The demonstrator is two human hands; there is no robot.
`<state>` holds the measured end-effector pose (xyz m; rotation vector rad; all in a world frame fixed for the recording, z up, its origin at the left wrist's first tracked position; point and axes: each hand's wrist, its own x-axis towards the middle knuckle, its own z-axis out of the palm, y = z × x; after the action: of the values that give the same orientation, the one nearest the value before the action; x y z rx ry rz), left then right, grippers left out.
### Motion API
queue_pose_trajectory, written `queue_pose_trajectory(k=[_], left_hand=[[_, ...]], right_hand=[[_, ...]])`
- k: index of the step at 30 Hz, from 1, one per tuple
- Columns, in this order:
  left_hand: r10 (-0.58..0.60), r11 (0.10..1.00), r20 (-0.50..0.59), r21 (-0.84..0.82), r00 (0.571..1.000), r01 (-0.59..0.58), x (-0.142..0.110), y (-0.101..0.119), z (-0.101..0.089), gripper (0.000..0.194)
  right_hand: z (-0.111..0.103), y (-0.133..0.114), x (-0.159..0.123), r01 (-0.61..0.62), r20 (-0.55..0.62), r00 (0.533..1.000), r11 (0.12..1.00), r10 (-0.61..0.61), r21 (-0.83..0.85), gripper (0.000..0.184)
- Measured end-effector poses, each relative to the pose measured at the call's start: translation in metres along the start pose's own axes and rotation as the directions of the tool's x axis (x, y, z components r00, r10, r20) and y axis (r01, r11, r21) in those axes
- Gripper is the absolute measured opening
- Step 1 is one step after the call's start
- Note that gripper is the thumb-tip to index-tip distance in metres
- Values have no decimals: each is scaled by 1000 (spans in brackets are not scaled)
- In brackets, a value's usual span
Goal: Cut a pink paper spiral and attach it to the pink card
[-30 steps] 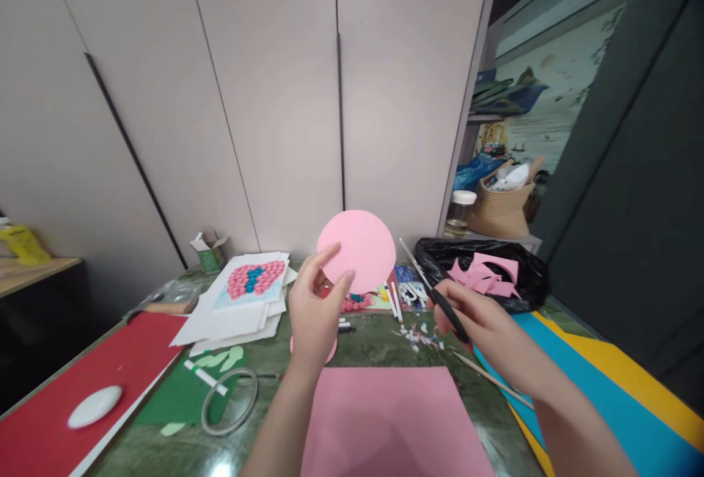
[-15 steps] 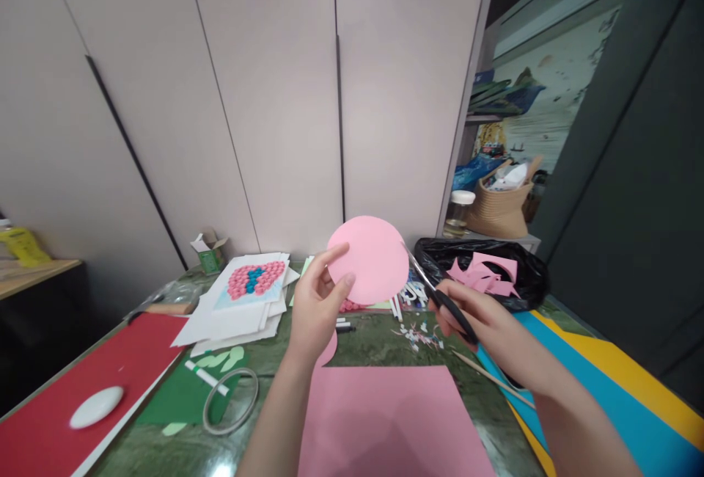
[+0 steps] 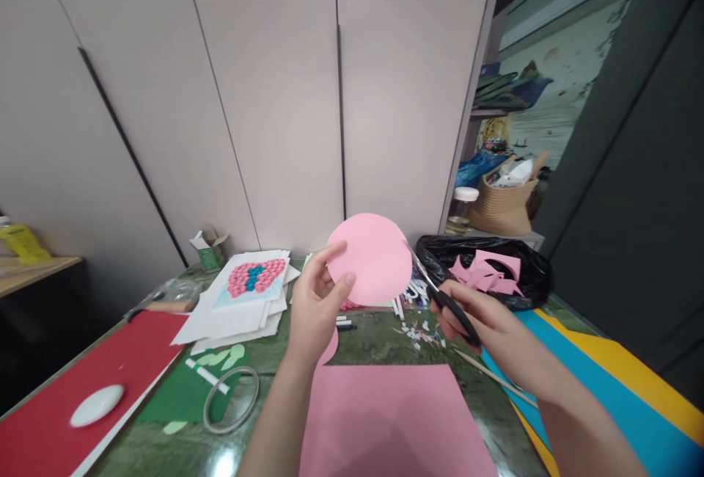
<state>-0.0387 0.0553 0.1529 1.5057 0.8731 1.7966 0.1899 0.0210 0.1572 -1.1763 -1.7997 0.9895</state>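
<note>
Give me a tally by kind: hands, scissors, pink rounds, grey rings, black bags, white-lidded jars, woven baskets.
Hands: 2 (left hand, right hand)
Scissors: 1
Pink rounds: 2 (held round; partly hidden round on the table)
Grey ring: 1
Black bag: 1
White-lidded jar: 1
Woven basket: 1
Total: 9

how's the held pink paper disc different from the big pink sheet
The round pink paper disc is held in the left hand, while the straight-edged pink sheet lies flat on the green table. The disc looks smaller and paler than the sheet. Both are pink.
</note>
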Motion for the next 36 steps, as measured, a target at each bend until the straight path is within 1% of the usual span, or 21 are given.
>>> queue_pose_trajectory(k=[4,9,14,17,20,24,29,36], left_hand=[[16,1000,-1,3,1000,-16,1,-1,-1,33],[28,996,-37,91,999,-24,2,-1,-3,22],[29,993,-42,119,999,-24,3,2,-3,18],[25,993,-42,119,999,-20,2,4,-1,23],[19,997,-35,74,999,-17,2,6,1,34],[25,997,-31,73,999,-23,1,6,3,45],[36,991,-24,126,999,-32,1,4,4,48],[27,994,32,101,999,-30,0,0,5,48]], right_hand=[[1,-1,-1,1,12,1000,1000,-1,-13,28],[0,-2,-1,-29,14,999,1000,29,-3,30],[1,2,0,-47,10,999,999,47,-27,28],[1,2,0,-50,11,999,997,50,-54,27],[1,2,1,-43,11,999,996,44,-80,29],[3,1,3,-51,18,998,997,52,-58,28],[8,1,5,-31,-18,999,1000,31,-4,26],[12,5,7,-13,-74,997,998,17,58,23]])
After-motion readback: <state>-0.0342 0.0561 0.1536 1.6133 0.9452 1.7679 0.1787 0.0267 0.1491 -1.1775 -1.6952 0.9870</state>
